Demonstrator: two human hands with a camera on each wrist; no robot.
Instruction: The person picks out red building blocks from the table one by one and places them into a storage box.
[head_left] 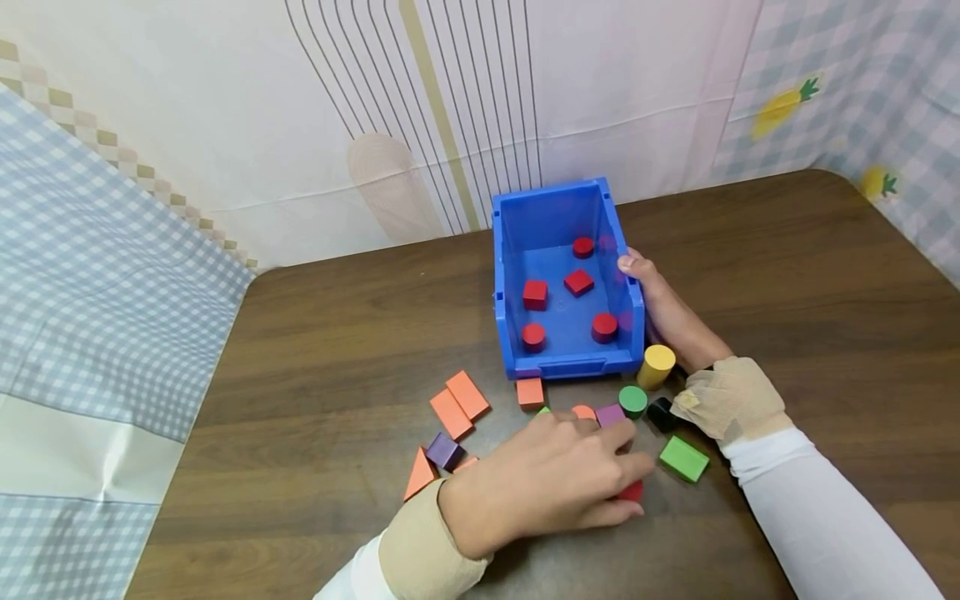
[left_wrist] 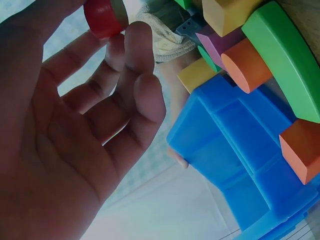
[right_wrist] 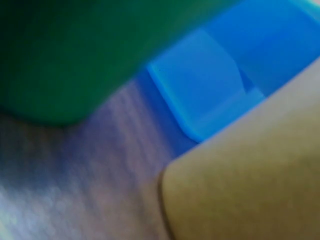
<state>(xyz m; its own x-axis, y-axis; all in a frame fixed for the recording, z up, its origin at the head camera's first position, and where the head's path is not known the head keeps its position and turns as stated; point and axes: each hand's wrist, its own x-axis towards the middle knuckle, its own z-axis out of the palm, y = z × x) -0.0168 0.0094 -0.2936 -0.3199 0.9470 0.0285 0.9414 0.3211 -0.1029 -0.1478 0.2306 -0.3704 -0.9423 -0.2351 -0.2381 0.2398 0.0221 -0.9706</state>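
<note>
Over the front of the loose blocks, my left hand (head_left: 551,475) pinches a red cylinder block (left_wrist: 102,19) between thumb and fingers. In the head view only part of that block shows beside the fingertips. My right hand (head_left: 678,321) grips the right wall of a blue bin (head_left: 573,367), its thumb on the rim and its other fingers hidden behind the wall. Inside the bin lie several red blocks, among them a red cube (head_left: 535,294) and a red cylinder (head_left: 604,327). A yellow cylinder (head_left: 656,367) stands beside the right wrist.
Near the bin's front are an orange cube (head_left: 529,394), a green cylinder (head_left: 633,402) and a purple block (head_left: 611,415). Orange slabs (head_left: 452,413), a dark purple cube (head_left: 445,451) and an orange triangle (head_left: 420,475) lie left. A green block (head_left: 684,458) lies right. Patterned cloth (head_left: 225,108) hangs behind the table.
</note>
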